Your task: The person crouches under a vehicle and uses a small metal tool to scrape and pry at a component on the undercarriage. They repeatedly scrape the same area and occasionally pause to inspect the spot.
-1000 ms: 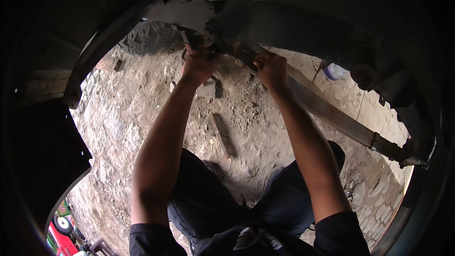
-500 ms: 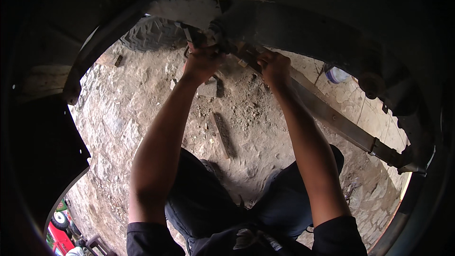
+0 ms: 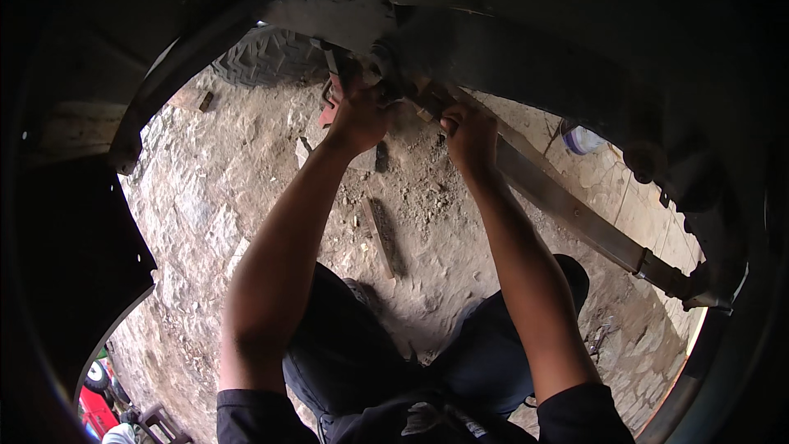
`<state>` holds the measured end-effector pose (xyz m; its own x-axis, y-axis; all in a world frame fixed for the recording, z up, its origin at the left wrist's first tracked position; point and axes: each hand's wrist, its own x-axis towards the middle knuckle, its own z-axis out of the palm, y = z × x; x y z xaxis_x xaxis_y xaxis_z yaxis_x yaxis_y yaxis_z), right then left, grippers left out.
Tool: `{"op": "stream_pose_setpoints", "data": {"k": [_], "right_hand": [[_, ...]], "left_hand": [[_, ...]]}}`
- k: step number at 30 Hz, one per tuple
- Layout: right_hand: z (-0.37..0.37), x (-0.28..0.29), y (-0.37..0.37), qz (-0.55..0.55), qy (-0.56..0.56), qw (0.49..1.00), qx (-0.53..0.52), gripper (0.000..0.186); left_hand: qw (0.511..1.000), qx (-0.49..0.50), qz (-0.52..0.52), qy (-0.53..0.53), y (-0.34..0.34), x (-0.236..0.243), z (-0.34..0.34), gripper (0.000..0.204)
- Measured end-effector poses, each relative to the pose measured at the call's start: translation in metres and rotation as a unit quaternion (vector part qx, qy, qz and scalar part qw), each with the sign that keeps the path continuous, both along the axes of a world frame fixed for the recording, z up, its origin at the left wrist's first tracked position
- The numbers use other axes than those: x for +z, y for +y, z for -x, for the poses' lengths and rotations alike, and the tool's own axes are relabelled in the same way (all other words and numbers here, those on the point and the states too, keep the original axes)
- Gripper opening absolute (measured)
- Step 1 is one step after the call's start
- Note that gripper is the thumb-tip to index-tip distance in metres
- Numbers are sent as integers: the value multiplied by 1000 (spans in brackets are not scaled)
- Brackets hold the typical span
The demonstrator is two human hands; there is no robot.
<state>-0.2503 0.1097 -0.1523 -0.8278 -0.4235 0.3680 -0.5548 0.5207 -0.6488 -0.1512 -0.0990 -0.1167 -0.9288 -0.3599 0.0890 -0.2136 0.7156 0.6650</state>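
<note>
At the top centre of the frame, the left hand (image 3: 362, 122) reaches up among dark, rounded metal parts (image 3: 385, 57), beside an angular red metal piece (image 3: 326, 115); its fingers are partly hidden in shadow, so I cannot tell whether they grip. The right hand (image 3: 472, 133), just right of centre, touches the long, brown-grey metal beam (image 3: 567, 207) near its upper end, fingers curled; whether they clamp it is unclear. The beam slopes toward the lower right. A narrow brown wooden strip (image 3: 379, 238) lies mid-frame on rough, pale ground (image 3: 205, 197).
</note>
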Motion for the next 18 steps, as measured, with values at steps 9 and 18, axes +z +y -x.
{"op": "stream_pose_setpoints", "data": {"k": [9,18], "right_hand": [[19,-7,-3,-40,84,994,-50,11],[17,-9,-1,-30,57,996,-62,11]], "left_hand": [[992,-17,-128,-4,18,26,-9,46],[994,-57,-92,-14,6,16,-6,62]]}}
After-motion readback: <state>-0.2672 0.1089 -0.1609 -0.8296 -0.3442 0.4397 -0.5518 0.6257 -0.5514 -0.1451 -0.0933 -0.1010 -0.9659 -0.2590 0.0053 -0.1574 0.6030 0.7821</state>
